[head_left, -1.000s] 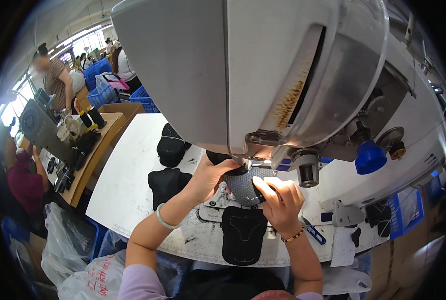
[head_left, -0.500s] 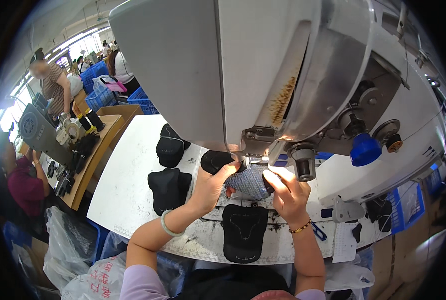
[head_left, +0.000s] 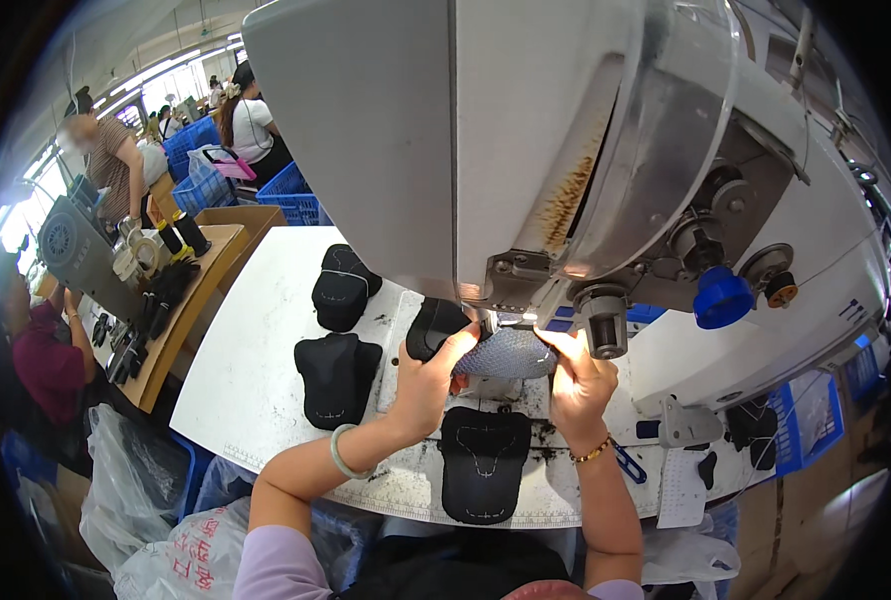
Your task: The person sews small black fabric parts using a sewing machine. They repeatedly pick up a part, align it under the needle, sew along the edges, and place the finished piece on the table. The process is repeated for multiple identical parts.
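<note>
Beneath the head of a large white sewing machine [head_left: 366, 120] is a grey mesh fabric piece [head_left: 506, 354] with a black padded part [head_left: 434, 326] on its left, perhaps a shoe upper. My left hand [head_left: 428, 385] grips its left side, thumb on top near the machine's needle area. At the right end, my right hand [head_left: 581, 385] pinches its edge, fingers pressed together. The machine head hides the far side of the piece and the needle. A black fabric piece [head_left: 484, 465] with light stitch lines lies flat on the white table [head_left: 246, 370] in front of my hands.
Two black piece stacks [head_left: 344, 287] [head_left: 337, 380] lie left of my hands. Blue-handled snips [head_left: 630, 465] and black scraps are at the right. A blue crate [head_left: 811, 415] stands beyond. Plastic bags [head_left: 131, 490] hang at the left table edge. Co-workers [head_left: 51, 345] sit and stand at the left.
The mesh piece has turned and tilted under the machine head, so less of its face shows. My right hand has shifted along its right edge. My left hand stays on its left side.
</note>
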A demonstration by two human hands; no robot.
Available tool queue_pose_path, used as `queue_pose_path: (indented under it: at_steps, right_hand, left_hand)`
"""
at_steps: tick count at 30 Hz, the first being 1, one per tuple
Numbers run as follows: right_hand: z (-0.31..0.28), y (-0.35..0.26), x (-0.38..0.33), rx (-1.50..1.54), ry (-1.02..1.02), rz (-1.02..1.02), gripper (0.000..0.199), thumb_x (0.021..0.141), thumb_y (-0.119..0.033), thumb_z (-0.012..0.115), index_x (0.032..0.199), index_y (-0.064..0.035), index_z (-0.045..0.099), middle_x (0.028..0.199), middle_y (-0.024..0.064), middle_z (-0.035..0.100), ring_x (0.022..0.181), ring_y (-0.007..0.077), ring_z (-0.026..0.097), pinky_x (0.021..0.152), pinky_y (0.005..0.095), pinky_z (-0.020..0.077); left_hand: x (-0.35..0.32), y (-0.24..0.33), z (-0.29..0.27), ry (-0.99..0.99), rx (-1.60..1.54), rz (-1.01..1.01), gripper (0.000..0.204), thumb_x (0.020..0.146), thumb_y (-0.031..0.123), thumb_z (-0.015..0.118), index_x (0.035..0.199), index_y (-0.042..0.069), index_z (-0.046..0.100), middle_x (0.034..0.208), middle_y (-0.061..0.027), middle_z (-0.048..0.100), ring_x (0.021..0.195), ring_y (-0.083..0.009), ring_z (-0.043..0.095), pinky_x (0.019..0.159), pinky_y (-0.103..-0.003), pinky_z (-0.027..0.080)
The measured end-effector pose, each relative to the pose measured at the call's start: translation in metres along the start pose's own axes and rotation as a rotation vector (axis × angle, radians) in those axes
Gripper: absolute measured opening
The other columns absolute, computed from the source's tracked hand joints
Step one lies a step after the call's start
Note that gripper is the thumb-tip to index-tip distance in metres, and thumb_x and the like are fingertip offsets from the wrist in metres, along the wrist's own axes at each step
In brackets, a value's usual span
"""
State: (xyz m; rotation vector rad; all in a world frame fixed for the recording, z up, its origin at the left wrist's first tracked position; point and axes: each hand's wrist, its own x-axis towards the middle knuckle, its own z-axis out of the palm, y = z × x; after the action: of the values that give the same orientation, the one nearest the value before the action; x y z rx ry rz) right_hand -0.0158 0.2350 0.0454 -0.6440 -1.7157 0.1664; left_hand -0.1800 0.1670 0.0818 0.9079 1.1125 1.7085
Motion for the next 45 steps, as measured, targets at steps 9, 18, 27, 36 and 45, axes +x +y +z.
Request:
queue_pose_path:
  at_steps: [9, 18, 27, 36, 45]
  right_hand:
    - [0.023, 0.025, -0.008, 0.25, 0.072, 0.274, 0.025, 0.073, 0.019, 0.049, 0.091, 0.0049, 0.058, 0.081, 0.0102, 0.063, 0.069, 0.0171, 0.061, 0.062, 0.0272, 0.0485]
    - [0.025, 0.027, -0.01, 0.093, 0.137, 0.207, 0.023, 0.071, 0.019, 0.048, 0.087, 0.0039, 0.054, 0.09, 0.0135, 0.062, 0.074, 0.024, 0.061, 0.066, 0.0283, 0.0496]
    - [0.007, 0.0, -0.01, -0.115, -0.006, -0.325, 0.029, 0.075, 0.008, 0.058, 0.101, -0.0036, 0.062, 0.101, 0.0126, 0.06, 0.08, 0.0258, 0.063, 0.066, 0.0322, 0.0524]
    - [0.012, 0.005, -0.01, -0.088, 0.048, -0.339, 0.035, 0.064, 0.008, 0.063, 0.097, -0.005, 0.057, 0.1, 0.0131, 0.058, 0.068, 0.0246, 0.059, 0.055, 0.0312, 0.0497]
    - [0.011, -0.011, -0.018, 0.251, -0.017, -0.224, 0.042, 0.068, 0.007, 0.064, 0.108, -0.004, 0.052, 0.098, 0.0129, 0.058, 0.079, 0.0249, 0.061, 0.067, 0.0317, 0.052]
  left_hand:
    - [-0.007, 0.003, -0.019, -0.176, 0.043, -0.076, 0.025, 0.086, 0.029, 0.059, 0.083, 0.004, 0.064, 0.065, -0.0025, 0.058, 0.059, -0.0108, 0.053, 0.054, -0.025, 0.042]
    - [0.044, 0.022, -0.031, -0.292, -0.029, -0.368, 0.032, 0.08, 0.004, 0.064, 0.109, -0.003, 0.054, 0.101, -0.0119, 0.061, 0.092, -0.0166, 0.061, 0.082, -0.024, 0.051]
    - [0.023, 0.008, -0.026, -0.328, -0.088, -0.114, 0.019, 0.084, 0.007, 0.06, 0.101, 0.0, 0.06, 0.094, -0.0058, 0.063, 0.089, -0.0115, 0.059, 0.078, -0.025, 0.048]
    - [-0.005, -0.007, 0.0, -0.048, 0.048, 0.226, 0.013, 0.085, 0.01, 0.061, 0.092, -0.001, 0.06, 0.088, -0.0026, 0.06, 0.08, -0.0095, 0.053, 0.075, -0.025, 0.044]
    - [-0.01, -0.006, 0.012, 0.006, 0.144, 0.291, 0.014, 0.087, 0.01, 0.058, 0.095, -0.002, 0.059, 0.087, -0.0035, 0.061, 0.08, -0.0106, 0.055, 0.074, -0.024, 0.044]
